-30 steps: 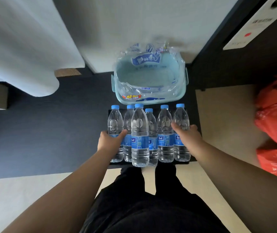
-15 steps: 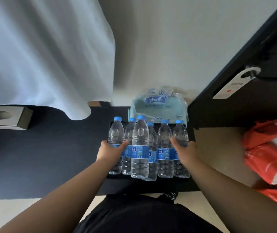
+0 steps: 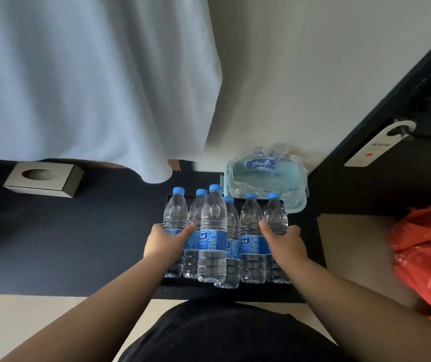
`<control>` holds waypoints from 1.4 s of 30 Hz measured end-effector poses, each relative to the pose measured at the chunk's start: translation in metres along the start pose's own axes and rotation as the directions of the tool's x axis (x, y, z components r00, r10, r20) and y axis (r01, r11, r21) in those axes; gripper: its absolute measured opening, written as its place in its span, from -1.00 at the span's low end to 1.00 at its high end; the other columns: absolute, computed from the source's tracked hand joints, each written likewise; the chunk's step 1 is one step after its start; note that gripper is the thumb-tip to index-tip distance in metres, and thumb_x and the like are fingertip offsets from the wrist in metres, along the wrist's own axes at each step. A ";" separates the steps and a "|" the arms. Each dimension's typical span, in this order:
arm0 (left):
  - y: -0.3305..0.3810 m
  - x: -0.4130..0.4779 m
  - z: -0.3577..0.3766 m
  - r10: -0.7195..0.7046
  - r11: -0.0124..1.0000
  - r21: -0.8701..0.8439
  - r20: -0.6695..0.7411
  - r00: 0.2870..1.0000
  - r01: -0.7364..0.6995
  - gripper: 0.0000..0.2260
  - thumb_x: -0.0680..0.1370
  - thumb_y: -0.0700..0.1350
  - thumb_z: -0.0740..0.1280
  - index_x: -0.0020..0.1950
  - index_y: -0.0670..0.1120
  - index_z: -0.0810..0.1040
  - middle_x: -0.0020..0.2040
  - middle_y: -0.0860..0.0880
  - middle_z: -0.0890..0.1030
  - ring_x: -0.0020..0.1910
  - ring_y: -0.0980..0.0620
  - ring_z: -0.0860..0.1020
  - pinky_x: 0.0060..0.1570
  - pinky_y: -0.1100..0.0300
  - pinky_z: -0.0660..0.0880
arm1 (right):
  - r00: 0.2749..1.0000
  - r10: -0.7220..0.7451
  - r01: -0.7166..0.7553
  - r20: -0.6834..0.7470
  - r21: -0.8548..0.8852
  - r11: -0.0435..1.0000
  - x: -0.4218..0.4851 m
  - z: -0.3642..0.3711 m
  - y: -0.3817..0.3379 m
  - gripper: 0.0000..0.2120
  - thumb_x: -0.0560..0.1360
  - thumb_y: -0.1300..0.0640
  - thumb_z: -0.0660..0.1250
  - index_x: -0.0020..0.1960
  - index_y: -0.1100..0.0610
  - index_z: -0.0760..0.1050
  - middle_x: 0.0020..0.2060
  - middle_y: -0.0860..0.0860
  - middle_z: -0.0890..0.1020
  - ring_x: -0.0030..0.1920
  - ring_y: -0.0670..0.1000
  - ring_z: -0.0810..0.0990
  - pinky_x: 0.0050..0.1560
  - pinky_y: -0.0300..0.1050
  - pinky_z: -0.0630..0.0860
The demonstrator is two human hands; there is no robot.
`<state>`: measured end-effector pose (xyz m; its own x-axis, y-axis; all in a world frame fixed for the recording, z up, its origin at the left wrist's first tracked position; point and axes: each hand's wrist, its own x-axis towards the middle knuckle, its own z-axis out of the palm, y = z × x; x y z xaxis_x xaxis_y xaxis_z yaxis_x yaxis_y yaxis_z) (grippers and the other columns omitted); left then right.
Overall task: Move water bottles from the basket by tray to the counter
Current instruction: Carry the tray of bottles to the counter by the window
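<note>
Six water bottles (image 3: 213,231) stand packed on the tray (image 3: 168,197); left hand (image 3: 166,242) grips the leftmost bottle (image 3: 174,212), right hand (image 3: 284,242) the rightmost bottle (image 3: 275,215). Lift both straight up so the neighbours stay standing, then set them on the bench (image 3: 104,244)

Raised tray (image 3: 180,281) and bottles (image 3: 213,231), basket (image 3: 301,202) now partly behind them, tissue box (image 3: 43,178) and door hanger (image 3: 381,145) newly in view

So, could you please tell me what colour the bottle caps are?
The caps are blue on all six, best seen in the head view.
</note>
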<state>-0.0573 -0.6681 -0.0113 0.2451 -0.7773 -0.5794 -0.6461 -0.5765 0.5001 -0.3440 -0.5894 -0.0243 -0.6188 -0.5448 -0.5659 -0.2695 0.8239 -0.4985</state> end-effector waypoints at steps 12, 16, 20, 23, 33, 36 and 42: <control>-0.092 -0.085 0.020 -0.153 0.979 -0.151 -0.090 0.984 0.138 -0.29 0.30 0.49 0.45 0.14 -0.04 0.48 -0.15 0.03 0.65 -0.26 0.07 0.64 -0.38 0.16 0.50 | 0.987 -0.134 0.150 0.089 -0.205 0.967 -0.034 0.004 0.031 -0.04 0.33 -0.61 0.29 0.34 0.14 0.25 -0.16 0.01 0.50 -0.25 0.05 0.59 -0.38 -0.08 0.47; -0.129 -0.114 0.028 -0.182 0.960 -0.235 -0.103 0.978 0.154 -0.23 0.32 0.47 0.46 0.24 -0.10 0.51 -0.09 -0.02 0.67 -0.19 0.02 0.66 -0.25 0.07 0.59 | 0.973 -0.190 0.216 0.129 -0.242 0.946 -0.052 0.008 0.047 -0.08 0.35 -0.58 0.29 0.33 0.15 0.26 -0.20 -0.03 0.46 -0.29 0.03 0.56 -0.41 -0.09 0.45; -0.157 -0.137 0.026 -0.202 0.938 -0.313 -0.137 0.970 0.151 -0.37 0.35 0.41 0.49 0.16 -0.06 0.58 -0.14 -0.03 0.70 -0.25 0.05 0.69 -0.29 0.12 0.59 | 0.958 -0.229 0.269 0.174 -0.265 0.926 -0.070 0.018 0.051 -0.13 0.37 -0.56 0.31 0.30 0.14 0.28 -0.23 -0.06 0.43 -0.32 -0.01 0.51 -0.44 -0.13 0.37; -0.173 -0.152 0.018 -0.252 0.917 -0.358 -0.182 0.950 0.175 -0.42 0.37 0.37 0.52 0.10 -0.06 0.54 -0.16 -0.01 0.66 -0.33 0.12 0.64 -0.46 0.24 0.43 | 0.939 -0.272 0.324 0.210 -0.272 0.906 -0.084 0.028 0.047 -0.15 0.37 -0.54 0.33 0.28 0.14 0.28 -0.21 -0.04 0.45 -0.31 -0.01 0.51 -0.44 -0.14 0.37; -0.241 -0.170 -0.026 -0.369 0.858 -0.459 -0.240 0.898 0.230 -0.35 0.38 0.39 0.50 0.18 -0.08 0.50 -0.06 -0.03 0.63 -0.18 0.04 0.62 -0.37 0.16 0.42 | 0.865 -0.385 0.487 0.321 -0.352 0.800 -0.141 0.086 0.008 -0.13 0.37 -0.58 0.28 0.29 0.12 0.27 -0.18 -0.04 0.50 -0.33 -0.01 0.59 -0.52 -0.19 0.40; -0.270 -0.172 -0.045 -0.412 0.825 -0.511 -0.251 0.876 0.242 -0.36 0.38 0.36 0.51 0.19 -0.11 0.52 -0.06 -0.04 0.63 -0.19 0.04 0.61 -0.38 0.19 0.40 | 0.833 -0.413 0.536 0.369 -0.349 0.769 -0.166 0.113 -0.007 -0.14 0.34 -0.58 0.29 0.28 0.11 0.28 -0.15 -0.03 0.54 -0.29 0.00 0.62 -0.48 -0.17 0.45; -0.344 -0.181 -0.099 -0.471 0.797 -0.544 -0.287 0.834 0.263 -0.37 0.34 0.44 0.49 0.11 -0.05 0.53 -0.11 -0.01 0.65 -0.23 0.06 0.63 -0.42 0.19 0.40 | 0.781 -0.431 0.600 0.453 -0.349 0.720 -0.231 0.183 -0.030 -0.10 0.35 -0.56 0.32 0.34 0.12 0.28 -0.12 -0.04 0.53 -0.26 0.00 0.62 -0.44 -0.14 0.46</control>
<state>0.1921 -0.3546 -0.0146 0.7165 -0.4490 -0.5338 -0.0574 -0.8006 0.5964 -0.0579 -0.5172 0.0013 -0.0331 -0.8509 -0.5242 -0.8227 0.3210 -0.4692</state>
